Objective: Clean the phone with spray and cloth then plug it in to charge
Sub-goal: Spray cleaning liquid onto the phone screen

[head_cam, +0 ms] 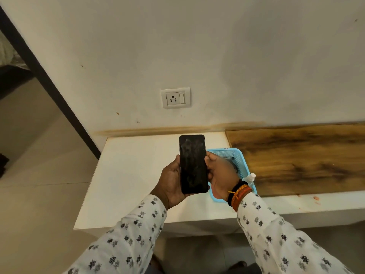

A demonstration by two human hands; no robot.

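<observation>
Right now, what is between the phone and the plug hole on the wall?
Nothing. In the head view, only bare white tabletop, a wooden strip and plain wall lie between the phone and the socket.

White ledge (128, 175) beside a wood-grain panel (296, 157) (dark streaks), blue perforated basket (240, 161) on top.

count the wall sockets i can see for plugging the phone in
1. The wall socket sits on the white wall above the white table, straight beyond the phone. Nothing is plugged into it. Others may lie outside the view.
</observation>
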